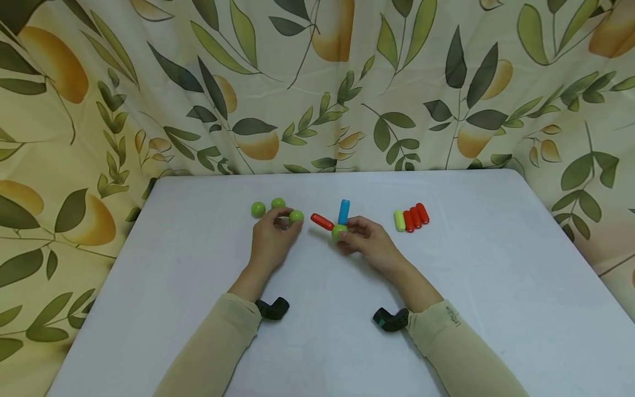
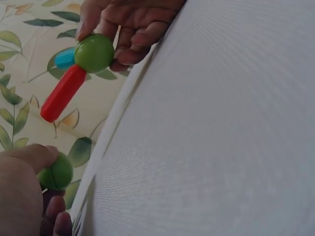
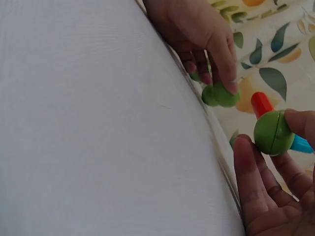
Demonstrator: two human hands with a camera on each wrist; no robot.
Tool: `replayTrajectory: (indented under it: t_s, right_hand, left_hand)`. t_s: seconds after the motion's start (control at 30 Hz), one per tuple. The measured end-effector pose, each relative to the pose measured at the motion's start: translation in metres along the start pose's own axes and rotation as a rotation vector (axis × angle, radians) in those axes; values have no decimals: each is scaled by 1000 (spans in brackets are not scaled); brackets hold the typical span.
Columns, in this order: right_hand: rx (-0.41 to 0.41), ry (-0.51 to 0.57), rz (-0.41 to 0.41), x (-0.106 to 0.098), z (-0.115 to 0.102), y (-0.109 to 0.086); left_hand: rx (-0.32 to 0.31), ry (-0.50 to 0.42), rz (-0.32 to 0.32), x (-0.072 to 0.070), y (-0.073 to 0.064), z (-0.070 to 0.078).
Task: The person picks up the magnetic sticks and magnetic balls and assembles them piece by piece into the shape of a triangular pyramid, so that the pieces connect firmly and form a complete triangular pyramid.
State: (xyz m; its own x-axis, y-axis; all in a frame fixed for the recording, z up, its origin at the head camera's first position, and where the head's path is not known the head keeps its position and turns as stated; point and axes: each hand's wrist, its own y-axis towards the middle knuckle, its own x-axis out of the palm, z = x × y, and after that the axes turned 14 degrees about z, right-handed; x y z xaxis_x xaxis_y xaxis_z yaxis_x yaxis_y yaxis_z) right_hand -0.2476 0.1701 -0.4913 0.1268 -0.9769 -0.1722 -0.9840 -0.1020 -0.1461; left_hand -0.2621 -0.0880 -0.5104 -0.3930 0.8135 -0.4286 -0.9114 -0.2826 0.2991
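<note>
My right hand (image 1: 371, 242) pinches a green ball (image 1: 339, 231) between thumb and fingers. A red rod (image 1: 322, 221) sticks out of that ball toward the left, and a blue rod (image 1: 344, 212) points away toward the back. In the left wrist view the same joined piece shows its red rod (image 2: 63, 93) nearest. My left hand (image 1: 272, 242) grips another green ball (image 1: 296, 216) by thumb and fingertips, left of the red rod's free end. Two more green balls (image 1: 258, 209) lie on the table just behind the left hand, one partly covered by its fingers in the right wrist view.
To the right on the white table (image 1: 317, 342) lies a row of short rods: one yellow-green rod (image 1: 399, 220) and several red rods (image 1: 415, 217). A patterned curtain (image 1: 307, 88) hangs behind the table's back edge. Each wrist wears a black camera (image 1: 392, 320).
</note>
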Motion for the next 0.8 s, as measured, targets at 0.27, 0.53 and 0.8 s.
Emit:
replayTrajectory:
  t_s: [0.27,0.53,0.8]
  right_hand:
    - [58,172,13,-6,4,4]
    - [89,249,42,-6,3,5]
    - [115,276,61,-6,3,5]
  left_hand:
    - [6,-159,1,1,1,0]
    - [-7,-269,-70,2,0,1]
    - [-62,-280,-139,2,-2,4]
